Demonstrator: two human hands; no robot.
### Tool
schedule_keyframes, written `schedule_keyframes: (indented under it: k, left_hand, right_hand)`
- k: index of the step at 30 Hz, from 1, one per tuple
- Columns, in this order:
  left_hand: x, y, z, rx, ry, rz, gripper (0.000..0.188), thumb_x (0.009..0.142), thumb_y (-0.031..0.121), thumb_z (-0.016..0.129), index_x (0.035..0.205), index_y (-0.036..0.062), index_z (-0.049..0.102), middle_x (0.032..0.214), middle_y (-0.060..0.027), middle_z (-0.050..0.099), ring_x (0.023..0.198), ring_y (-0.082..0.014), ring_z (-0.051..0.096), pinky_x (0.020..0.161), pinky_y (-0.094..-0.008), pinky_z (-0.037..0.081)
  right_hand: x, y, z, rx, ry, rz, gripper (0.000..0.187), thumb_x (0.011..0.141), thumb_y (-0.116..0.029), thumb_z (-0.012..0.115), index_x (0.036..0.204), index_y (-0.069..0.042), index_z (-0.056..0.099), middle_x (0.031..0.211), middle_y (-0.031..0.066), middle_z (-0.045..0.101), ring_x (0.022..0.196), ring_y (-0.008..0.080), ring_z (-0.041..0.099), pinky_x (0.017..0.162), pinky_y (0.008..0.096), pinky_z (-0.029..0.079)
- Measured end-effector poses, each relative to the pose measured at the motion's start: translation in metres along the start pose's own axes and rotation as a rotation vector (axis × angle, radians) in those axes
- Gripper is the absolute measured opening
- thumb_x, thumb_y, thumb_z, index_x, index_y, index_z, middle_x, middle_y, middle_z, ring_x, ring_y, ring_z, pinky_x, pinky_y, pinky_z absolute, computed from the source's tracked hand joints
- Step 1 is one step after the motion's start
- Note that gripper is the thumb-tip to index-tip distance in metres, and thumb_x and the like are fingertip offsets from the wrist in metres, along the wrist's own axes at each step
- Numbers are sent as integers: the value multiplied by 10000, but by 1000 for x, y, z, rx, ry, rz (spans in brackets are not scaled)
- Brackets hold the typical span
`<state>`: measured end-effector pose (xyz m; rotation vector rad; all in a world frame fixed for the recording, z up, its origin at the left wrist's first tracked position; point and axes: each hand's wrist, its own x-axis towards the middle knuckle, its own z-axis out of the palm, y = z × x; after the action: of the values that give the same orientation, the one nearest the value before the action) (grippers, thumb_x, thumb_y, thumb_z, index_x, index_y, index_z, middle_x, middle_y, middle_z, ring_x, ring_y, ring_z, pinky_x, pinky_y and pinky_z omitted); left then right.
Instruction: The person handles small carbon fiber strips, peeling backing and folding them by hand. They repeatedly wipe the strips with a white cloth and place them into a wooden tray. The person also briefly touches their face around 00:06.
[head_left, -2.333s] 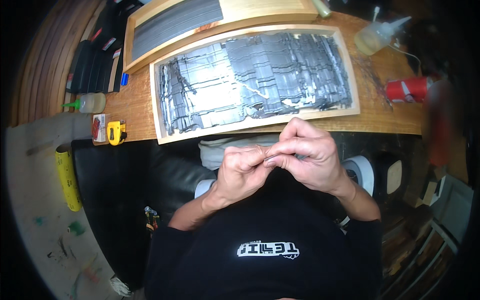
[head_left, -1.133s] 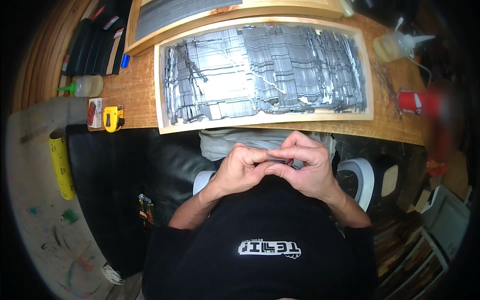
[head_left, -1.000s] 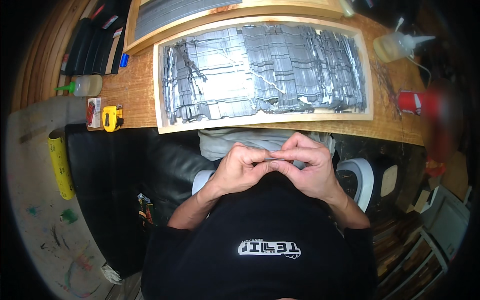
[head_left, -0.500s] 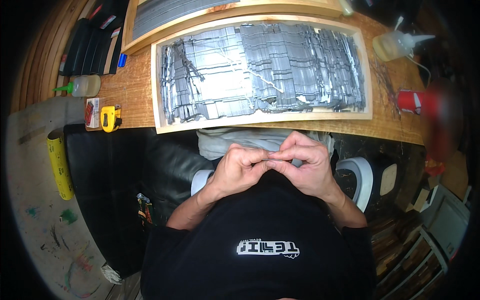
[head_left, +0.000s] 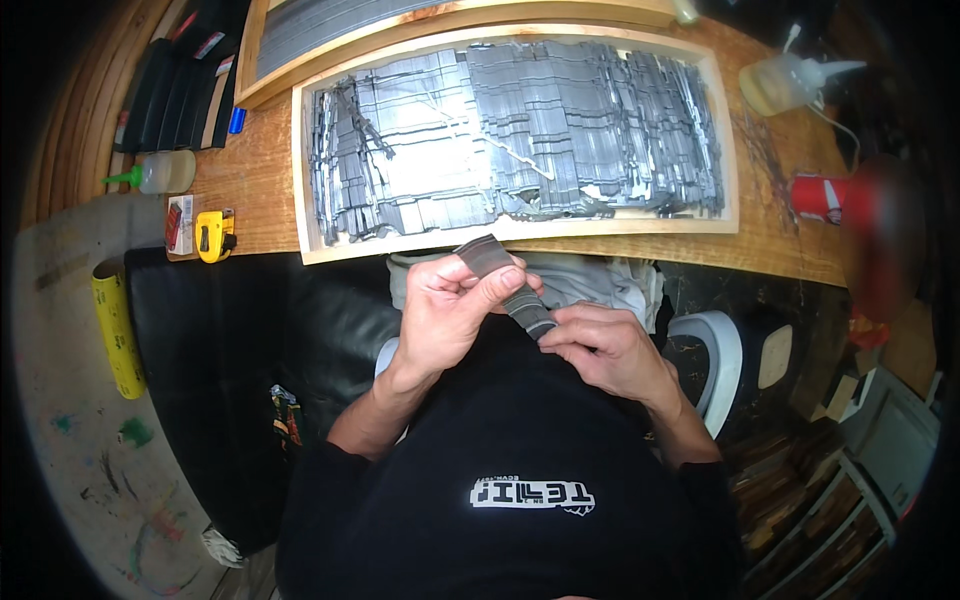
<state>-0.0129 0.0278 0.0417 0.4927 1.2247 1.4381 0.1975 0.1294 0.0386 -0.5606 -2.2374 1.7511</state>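
A short strip of grey tape (head_left: pixel 500 275) is stretched between my two hands above my lap. My left hand (head_left: pixel 447 310) pinches its upper end between thumb and fingers, and my right hand (head_left: pixel 601 348) grips its lower end. Just beyond my hands lies a wooden-framed panel (head_left: pixel 400 248) whose face is covered with overlapping grey tape strips (head_left: pixel 520 140). A roll of grey tape (head_left: pixel 722 360) sits to the right of my right hand, partly hidden by my arm.
A second framed panel (head_left: pixel 300 70) lies behind the first on the wooden bench (head_left: pixel 250 180). On the bench stand a squeeze bottle with green tip (head_left: pixel 160 172), a yellow tape measure (head_left: pixel 214 234), a nozzle bottle (head_left: pixel 790 80) and a red can (head_left: pixel 822 198). A yellow tube (head_left: pixel 115 325) lies left.
My hands were pressed together picking at something small; now they have drawn apart and a strip of grey tape is pulled out between them.
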Motion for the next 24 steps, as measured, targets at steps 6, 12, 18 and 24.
schedule_keyframes:
  k: [6, 12, 18, 24]
  left_hand:
    - [-1, -5, 13, 0, -83, 53, 119, 1005, 46, 712, 1054, -54, 751, 1005, -103, 763, 941, -171, 740, 803, -282, 595]
    - [-1, -9, 12, -11, -302, 152, 844, 1045, 627, 313, 1200, -104, 704, 1170, -258, 744, 1105, -320, 732, 993, -431, 570]
    - [5, -15, 25, 207, -302, 25, 1182, 943, 854, 82, 1412, -124, 554, 1299, -271, 694, 1221, -362, 687, 1081, -461, 522]
    - [16, -39, 29, 223, -322, -106, 579, 1108, 393, 532, 1447, -75, 538, 1316, -224, 697, 1224, -265, 679, 1062, -380, 526]
  right_hand:
    - [-4, 15, 8, 78, 21, 22, 230, 817, 47, 788, 1036, -25, 800, 910, 131, 763, 806, 295, 752, 704, 348, 587]
    - [-21, 36, 20, 10, 232, -88, 241, 793, 129, 739, 977, -11, 807, 869, 136, 768, 776, 264, 757, 685, 332, 590]
    - [-50, 42, 18, -34, 399, -181, 192, 795, 145, 766, 930, 13, 803, 893, 150, 789, 781, 243, 777, 695, 301, 616]
    - [-52, 70, 12, 477, 579, 311, 70, 917, 95, 721, 951, 72, 779, 943, 185, 791, 833, 225, 782, 778, 328, 657]
